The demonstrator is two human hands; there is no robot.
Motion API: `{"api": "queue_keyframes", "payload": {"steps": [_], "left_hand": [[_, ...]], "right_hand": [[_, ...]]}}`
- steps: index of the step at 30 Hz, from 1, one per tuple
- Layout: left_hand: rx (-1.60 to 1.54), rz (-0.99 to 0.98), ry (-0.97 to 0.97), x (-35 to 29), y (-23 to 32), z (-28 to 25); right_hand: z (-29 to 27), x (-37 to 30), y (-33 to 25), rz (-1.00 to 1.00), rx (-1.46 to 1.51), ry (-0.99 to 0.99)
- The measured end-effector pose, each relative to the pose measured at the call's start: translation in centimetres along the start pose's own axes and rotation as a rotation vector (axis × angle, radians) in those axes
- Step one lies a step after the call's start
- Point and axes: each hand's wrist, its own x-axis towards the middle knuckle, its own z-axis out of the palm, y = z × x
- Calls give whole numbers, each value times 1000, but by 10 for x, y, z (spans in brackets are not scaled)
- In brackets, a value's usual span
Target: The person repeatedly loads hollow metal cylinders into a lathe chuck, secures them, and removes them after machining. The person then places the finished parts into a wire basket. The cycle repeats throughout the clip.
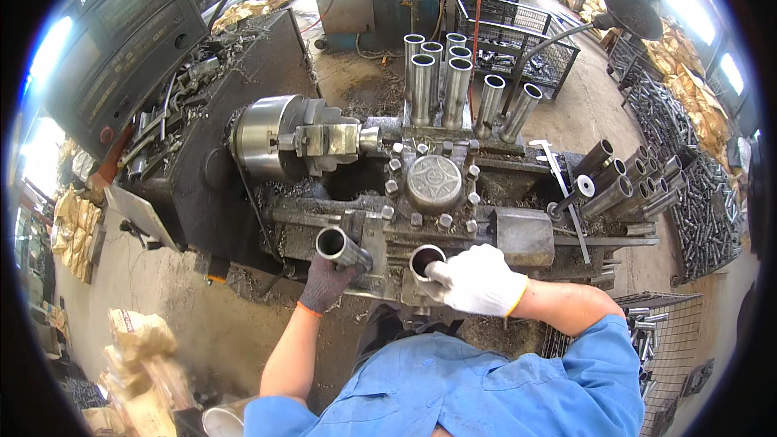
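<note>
Left hand [327,285], dark glove, grasps metal tube [351,254] by machine's [374,235] front edge; tube's open mouth points up and leftward, long axis slanting down to right. Right hand [484,282], white glove, at second tube [418,267], farther right along same edge: mouth faces up, axis foreshortened, fingers at rim, firmness of grip cannot be told. Standing tubes [422,95] crowd machine's back edge.
</note>
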Motion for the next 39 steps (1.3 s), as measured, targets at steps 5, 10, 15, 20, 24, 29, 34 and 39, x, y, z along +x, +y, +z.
{"api": "queue_keyframes", "payload": {"steps": [5,10,15,20,24,29,34,39], "left_hand": [[-233,-29,-65,2,6,-3],[-118,131,-150,8,16,-8],[20,82,-191,15,7,-10],[-96,209,-193,25,0,3],[-65,178,-241,33,1,16],[53,110,-289,41,6,18],[78,138,-374,42,36,-18],[820,692,300,113,65,-114]], "right_hand": [[-7,1,-7,57,-30,13],[-41,-1,-28,234,38,-257],[-102,6,-41,292,85,-222],[-147,78,-2,272,372,185],[-122,210,90,306,29,-88],[-11,295,181,156,-270,-565],[-57,265,194,366,-90,-570],[-175,208,129,550,-190,723]]}}
